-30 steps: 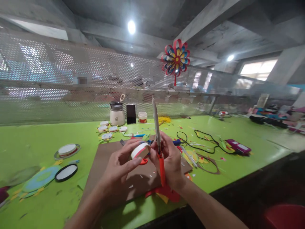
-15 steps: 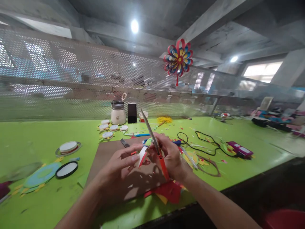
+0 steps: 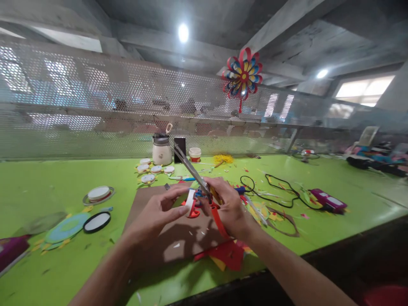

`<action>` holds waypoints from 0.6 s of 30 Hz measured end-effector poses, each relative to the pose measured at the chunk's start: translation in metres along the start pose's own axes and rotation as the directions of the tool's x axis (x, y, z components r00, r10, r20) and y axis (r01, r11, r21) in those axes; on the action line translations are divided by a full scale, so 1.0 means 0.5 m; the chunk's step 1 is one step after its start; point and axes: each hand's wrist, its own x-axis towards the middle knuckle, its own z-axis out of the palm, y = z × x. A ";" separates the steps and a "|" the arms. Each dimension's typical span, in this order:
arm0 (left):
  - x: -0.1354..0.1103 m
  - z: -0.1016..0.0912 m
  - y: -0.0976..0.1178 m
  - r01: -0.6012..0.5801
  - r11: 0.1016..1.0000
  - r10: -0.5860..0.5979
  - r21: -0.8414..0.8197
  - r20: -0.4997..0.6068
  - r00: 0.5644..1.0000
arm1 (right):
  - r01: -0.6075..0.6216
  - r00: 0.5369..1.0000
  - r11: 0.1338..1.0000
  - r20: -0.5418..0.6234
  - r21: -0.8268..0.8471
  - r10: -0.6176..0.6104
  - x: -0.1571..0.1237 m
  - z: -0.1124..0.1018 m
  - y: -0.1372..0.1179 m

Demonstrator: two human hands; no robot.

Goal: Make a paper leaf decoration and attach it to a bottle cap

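Note:
My left hand (image 3: 156,219) pinches a small white roll of tape with a red edge (image 3: 190,200), held edge-on above a brown cardboard sheet (image 3: 178,238). My right hand (image 3: 228,208) grips red-handled scissors (image 3: 194,174); the blades slant up and to the left, and the red handle (image 3: 218,219) hangs below the fingers. The two hands meet over the cardboard, with the roll right next to the scissors' pivot.
Red and yellow paper scraps (image 3: 228,255) lie at the table's near edge. A white jar (image 3: 161,150), a phone (image 3: 179,148) and small white discs (image 3: 148,172) stand at the back. Round lids (image 3: 97,221) lie left; a black cable (image 3: 274,191) and a purple device (image 3: 328,200) lie right. A paper pinwheel (image 3: 242,76) hangs on the mesh.
The scissors have tipped from upright to slanting up-left. The tape roll has turned from showing its flat face to edge-on. The view has shifted slightly.

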 end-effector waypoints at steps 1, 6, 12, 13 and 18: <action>0.000 -0.001 0.000 0.009 0.999 -0.012 -0.050 -0.049 0.999 | -0.049 0.999 0.998 -0.007 0.033 0.049 -0.004 -0.001 -0.006; -0.002 -0.013 0.011 -0.123 0.950 0.038 -0.287 -0.287 0.957 | -0.324 0.944 0.932 0.115 0.163 0.309 -0.073 0.000 -0.040; -0.002 -0.017 0.014 -0.238 0.960 0.160 -0.149 -0.404 0.901 | -0.394 0.888 0.897 0.335 0.200 0.315 -0.167 0.000 -0.059; -0.002 -0.015 0.014 -0.245 0.962 0.178 -0.121 -0.404 0.897 | -0.358 0.895 0.923 0.332 0.137 0.298 -0.169 -0.005 -0.060; 0.000 -0.010 0.012 -0.302 0.953 0.294 0.031 -0.340 0.893 | -0.262 0.927 0.961 0.253 -0.091 0.277 -0.160 -0.026 -0.054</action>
